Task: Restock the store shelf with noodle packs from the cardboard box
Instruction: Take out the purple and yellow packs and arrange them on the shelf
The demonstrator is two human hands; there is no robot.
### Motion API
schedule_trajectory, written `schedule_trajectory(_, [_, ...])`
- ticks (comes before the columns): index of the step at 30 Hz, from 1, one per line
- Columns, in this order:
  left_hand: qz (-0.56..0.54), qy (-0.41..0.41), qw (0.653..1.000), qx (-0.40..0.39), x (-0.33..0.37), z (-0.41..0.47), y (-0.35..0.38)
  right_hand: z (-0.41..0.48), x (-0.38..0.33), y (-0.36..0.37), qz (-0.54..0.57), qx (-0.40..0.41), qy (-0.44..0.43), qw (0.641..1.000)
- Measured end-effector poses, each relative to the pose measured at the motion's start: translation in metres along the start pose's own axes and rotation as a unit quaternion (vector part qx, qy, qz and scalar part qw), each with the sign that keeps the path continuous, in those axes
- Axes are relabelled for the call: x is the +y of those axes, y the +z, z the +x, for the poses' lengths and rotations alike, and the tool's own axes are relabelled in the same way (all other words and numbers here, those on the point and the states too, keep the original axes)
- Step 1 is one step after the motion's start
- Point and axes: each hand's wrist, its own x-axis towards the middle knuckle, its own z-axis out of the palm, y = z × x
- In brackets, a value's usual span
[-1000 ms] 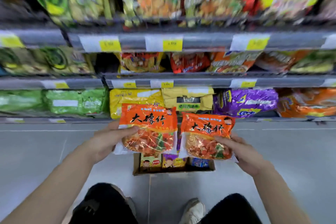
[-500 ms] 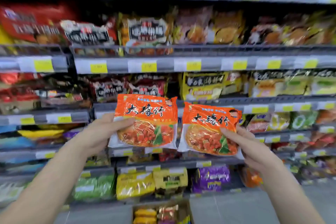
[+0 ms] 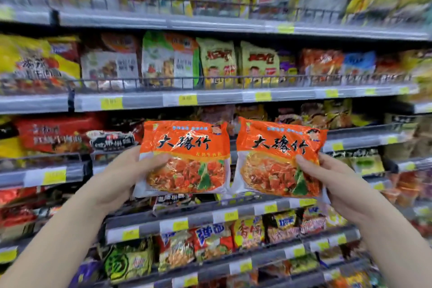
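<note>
Left thumb: your left thumb lies flat across the front of the left pack; the other fingers are hidden behind it.
Right thumb: your right thumb presses the front of the right pack in the same way.
Left hand: the left hand grips its pack at the left edge.
Right hand: the right hand grips its pack at the right edge.
Packs: both are upright, label toward you, side by side with their inner edges almost touching, and held in the air in front of the shelf.
Cardboard box: it is not in view.
Step in hand: I judge that you are looking for the right place for these two packs.
How to do it well: find the row with the same orange pack, then put in one pack at a time.
Care: lift each pack over a wire rail like this one, and do not squeeze, because the noodles inside probably break easily.
</note>
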Motion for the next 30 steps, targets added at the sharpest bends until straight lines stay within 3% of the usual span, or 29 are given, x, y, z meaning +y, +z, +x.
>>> schedule_trajectory(4, [-0.008, 0.023, 1.0, 0.006, 0.018, 0.015, 0.013, 0.004, -0.019, -0.019, -0.007, 0.033, -0.023, 0.999])
schedule_trajectory(9, [-0.01, 0.04, 0.998, -0.05, 0.037, 0.037, 0.06, 0.005, -0.033, -0.06, -0.021, 0.05, -0.042, 0.998])
schedule_trajectory(19, [-0.043, 0.036, 0.996, -0.063, 0.054, 0.087, 0.161, 0.002, -0.051, -0.162, -0.068, 0.103, -0.071, 0.99])
schedule_trajectory(30, [-0.06, 0.062, 0.994, -0.067, 0.079, 0.128, 0.23, 0.017, -0.074, -0.216, -0.054, 0.146, -0.081, 0.985])
